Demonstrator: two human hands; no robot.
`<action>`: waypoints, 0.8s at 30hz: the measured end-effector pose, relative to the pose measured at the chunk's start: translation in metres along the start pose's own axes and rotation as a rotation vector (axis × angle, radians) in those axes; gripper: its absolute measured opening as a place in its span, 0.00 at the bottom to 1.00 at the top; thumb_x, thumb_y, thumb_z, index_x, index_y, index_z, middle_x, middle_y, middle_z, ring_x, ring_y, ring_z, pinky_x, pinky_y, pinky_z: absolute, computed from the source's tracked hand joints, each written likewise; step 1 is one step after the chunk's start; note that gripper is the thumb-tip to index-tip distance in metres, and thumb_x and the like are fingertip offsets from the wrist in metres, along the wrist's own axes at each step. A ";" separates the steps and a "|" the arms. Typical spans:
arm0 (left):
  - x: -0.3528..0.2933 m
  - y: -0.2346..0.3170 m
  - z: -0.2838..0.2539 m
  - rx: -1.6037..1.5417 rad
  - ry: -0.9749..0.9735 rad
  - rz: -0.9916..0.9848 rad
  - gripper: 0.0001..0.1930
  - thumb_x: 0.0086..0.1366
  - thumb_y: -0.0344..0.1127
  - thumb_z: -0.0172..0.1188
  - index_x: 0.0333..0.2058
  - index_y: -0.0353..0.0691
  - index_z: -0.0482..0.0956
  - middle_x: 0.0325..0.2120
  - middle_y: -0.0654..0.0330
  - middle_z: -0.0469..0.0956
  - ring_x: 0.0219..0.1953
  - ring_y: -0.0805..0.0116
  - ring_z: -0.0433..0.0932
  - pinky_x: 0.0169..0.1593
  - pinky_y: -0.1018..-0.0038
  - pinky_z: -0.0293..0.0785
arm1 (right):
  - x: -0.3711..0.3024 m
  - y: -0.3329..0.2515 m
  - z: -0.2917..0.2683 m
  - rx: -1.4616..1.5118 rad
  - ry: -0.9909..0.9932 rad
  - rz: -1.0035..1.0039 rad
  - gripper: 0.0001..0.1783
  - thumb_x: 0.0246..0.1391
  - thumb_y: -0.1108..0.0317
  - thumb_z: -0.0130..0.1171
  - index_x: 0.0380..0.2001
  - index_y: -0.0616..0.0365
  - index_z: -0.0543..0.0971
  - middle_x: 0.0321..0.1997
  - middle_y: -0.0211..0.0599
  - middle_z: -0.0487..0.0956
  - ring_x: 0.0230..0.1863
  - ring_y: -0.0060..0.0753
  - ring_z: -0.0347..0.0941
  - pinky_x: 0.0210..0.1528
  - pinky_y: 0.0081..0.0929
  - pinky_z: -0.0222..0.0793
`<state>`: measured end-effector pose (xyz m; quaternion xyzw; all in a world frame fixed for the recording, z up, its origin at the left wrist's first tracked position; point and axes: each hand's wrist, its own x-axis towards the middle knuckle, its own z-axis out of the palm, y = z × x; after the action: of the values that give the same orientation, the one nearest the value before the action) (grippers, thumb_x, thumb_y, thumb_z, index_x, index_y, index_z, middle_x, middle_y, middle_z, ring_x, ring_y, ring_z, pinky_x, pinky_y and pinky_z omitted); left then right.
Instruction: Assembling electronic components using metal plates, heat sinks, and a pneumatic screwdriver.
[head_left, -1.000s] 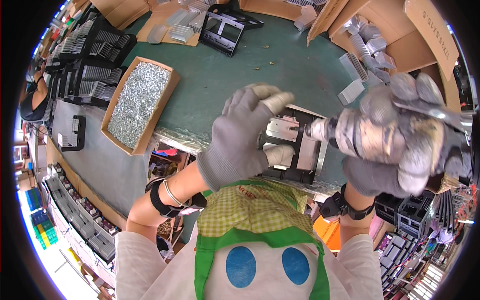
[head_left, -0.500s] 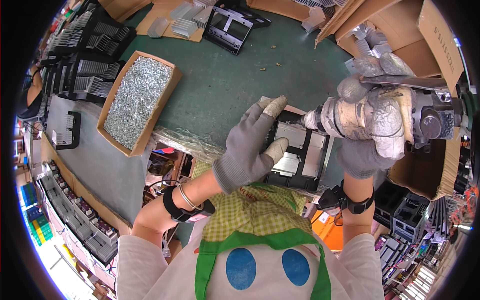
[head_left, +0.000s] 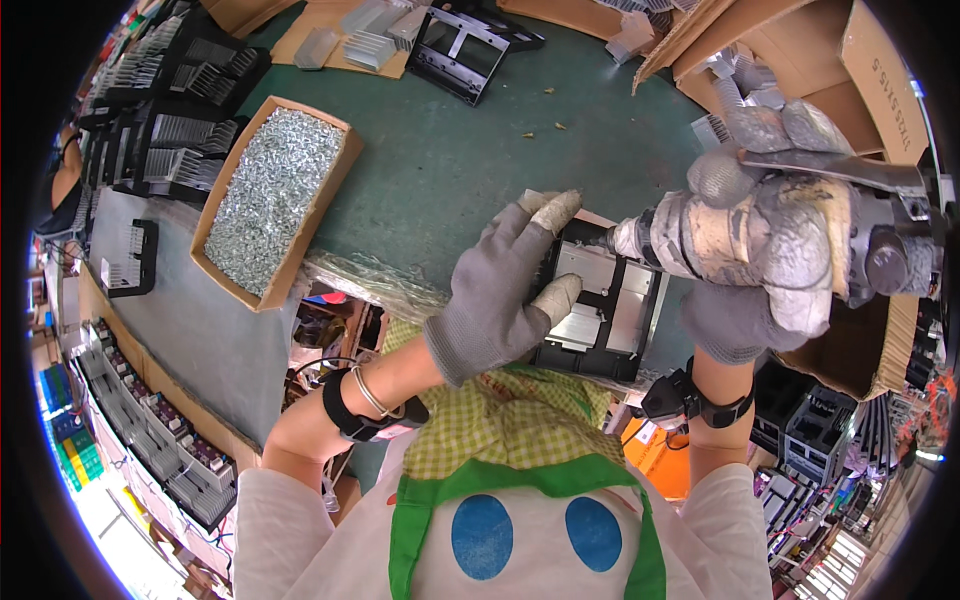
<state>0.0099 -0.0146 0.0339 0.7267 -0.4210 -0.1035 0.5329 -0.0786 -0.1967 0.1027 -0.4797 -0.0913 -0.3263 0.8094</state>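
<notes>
A black frame [head_left: 597,297] with silver metal plates set in it lies flat near the bench's front edge. My gloved left hand [head_left: 495,290] holds its left side, the thumb over a plate and the fingers at the far left corner. My gloved right hand [head_left: 765,235] is wrapped around a power screwdriver [head_left: 705,235] bound in worn tape, lying almost level. The screwdriver's nose is at the frame's far edge, close to my left fingertips. I cannot make out a screw under the bit.
A cardboard box of silver screws [head_left: 275,200] stands at the left. Another black frame [head_left: 458,55] lies at the back, beside finned heat sinks [head_left: 372,48]. Loose brass-coloured screws [head_left: 560,126] dot the green bench [head_left: 440,150]. Cardboard boxes [head_left: 880,75] crowd the right.
The screwdriver and my right hand have shifted slightly to the right and nearer. My left hand and the black frame have barely moved.
</notes>
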 end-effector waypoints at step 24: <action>0.009 0.013 -0.004 0.188 0.000 0.098 0.42 0.46 0.39 0.73 0.60 0.38 0.65 0.48 0.44 0.72 0.49 0.43 0.74 0.56 0.61 0.69 | 0.015 -0.012 0.028 0.065 -0.198 -0.058 0.41 0.51 0.59 0.58 0.64 0.65 0.55 0.58 0.48 0.66 0.42 0.39 0.71 0.47 0.47 0.71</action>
<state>0.0112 -0.0188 0.0497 0.7522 -0.4637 -0.0373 0.4667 -0.0695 -0.1838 0.1331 -0.4801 -0.1952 -0.2972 0.8019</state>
